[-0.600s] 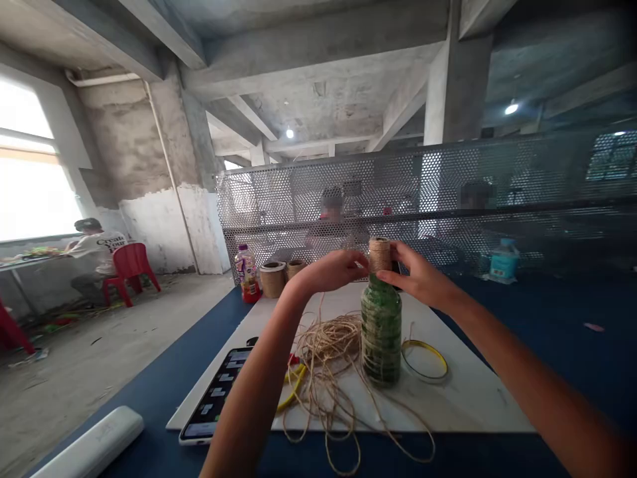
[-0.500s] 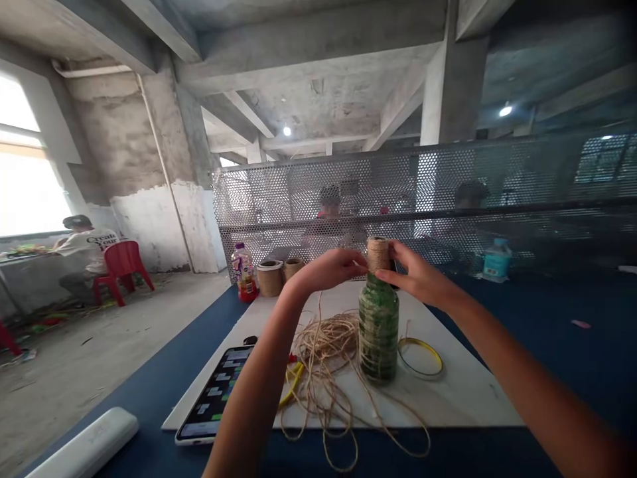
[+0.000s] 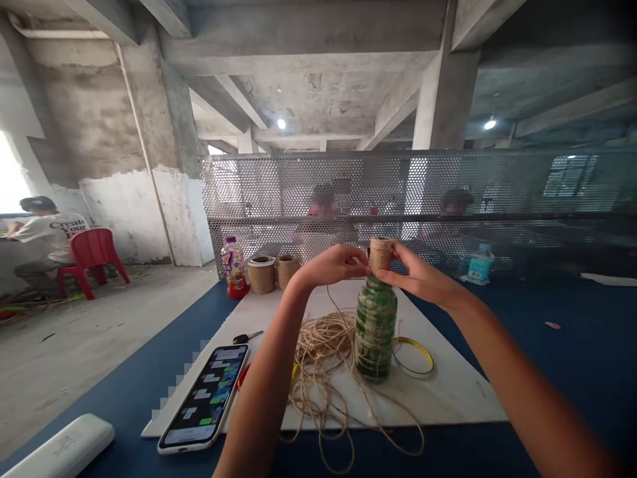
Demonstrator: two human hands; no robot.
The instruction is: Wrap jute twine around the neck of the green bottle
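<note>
A green glass bottle (image 3: 377, 325) stands upright on a white board (image 3: 448, 398), its neck wrapped in jute twine (image 3: 381, 253). My right hand (image 3: 415, 273) grips the neck from the right, thumb in front and fingers behind. At the neck's left side, my left hand (image 3: 336, 264) is closed in a pinch, with a strand of twine hanging below it. A loose heap of twine (image 3: 328, 338) lies left of the bottle, with loops over the board's front edge. Beside the bottle's base on the right rests a yellow tape ring (image 3: 414, 356).
A phone (image 3: 204, 398) and a key (image 3: 241, 338) lie left of my forearm. Twine spools (image 3: 261, 275) and a drink bottle (image 3: 233, 269) stand at the back, near a perforated metal screen (image 3: 279, 199). A blue-labelled bottle (image 3: 480, 264) is at right. A person (image 3: 44, 232) sits far left.
The view has shifted a little, so the surroundings sit further left. Both hands stay at the bottle's neck, and more of the phone and the key shows now.
</note>
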